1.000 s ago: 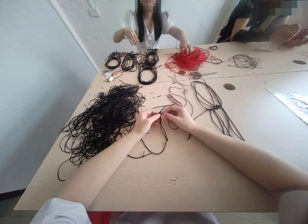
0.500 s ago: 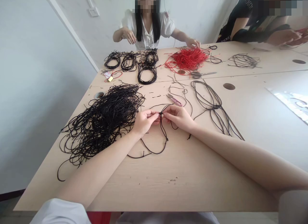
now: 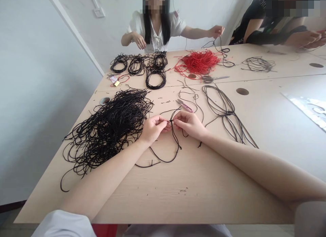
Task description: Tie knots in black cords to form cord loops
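Just right of the big tangled heap of black cords [image 3: 109,125] on the pale wooden table [image 3: 193,189], the left hand [image 3: 152,127] and right hand [image 3: 188,123] meet fingertip to fingertip, both pinching one thin black cord [image 3: 173,135] whose loop trails toward the person.

No legible text, label, brand, number or sign appears anywhere in the frame. The small gold-coloured tag [image 3: 117,83] at upper left on the table [image 3: 193,182] and the wall plate [image 3: 99,12] above it bear no readable marks.
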The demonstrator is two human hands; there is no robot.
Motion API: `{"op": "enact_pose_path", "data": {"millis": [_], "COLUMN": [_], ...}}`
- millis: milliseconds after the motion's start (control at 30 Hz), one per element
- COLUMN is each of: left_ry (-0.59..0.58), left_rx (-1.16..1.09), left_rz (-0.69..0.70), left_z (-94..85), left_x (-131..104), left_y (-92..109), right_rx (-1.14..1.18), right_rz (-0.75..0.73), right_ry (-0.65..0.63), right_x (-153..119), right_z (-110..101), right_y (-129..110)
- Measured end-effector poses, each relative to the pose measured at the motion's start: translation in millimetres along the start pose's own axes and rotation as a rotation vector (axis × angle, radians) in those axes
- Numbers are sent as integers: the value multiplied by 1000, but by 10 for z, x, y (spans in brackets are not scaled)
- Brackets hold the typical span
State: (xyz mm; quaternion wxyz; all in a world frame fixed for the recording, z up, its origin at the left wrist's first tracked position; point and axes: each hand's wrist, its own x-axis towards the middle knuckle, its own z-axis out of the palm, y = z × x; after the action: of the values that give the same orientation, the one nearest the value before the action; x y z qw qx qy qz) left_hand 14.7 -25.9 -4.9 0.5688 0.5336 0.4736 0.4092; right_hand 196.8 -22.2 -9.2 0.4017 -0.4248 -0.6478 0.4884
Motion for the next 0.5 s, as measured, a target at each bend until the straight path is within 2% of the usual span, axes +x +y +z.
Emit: {"op": "enact_pose_path", "data": {"millis": [300, 500], "left_ry": [-27, -2], "left_rx": [77, 108], "left_rz": [12, 70], "left_z": [5, 14], "left_x": [-12, 3], "left_y": [26, 21], "right_rx": [-26, -46], "right_rz": [18, 51], "right_ry": [63, 119], "right_x": [-9, -13], "right_z": [8, 28], "right_y": [-5, -10]}}
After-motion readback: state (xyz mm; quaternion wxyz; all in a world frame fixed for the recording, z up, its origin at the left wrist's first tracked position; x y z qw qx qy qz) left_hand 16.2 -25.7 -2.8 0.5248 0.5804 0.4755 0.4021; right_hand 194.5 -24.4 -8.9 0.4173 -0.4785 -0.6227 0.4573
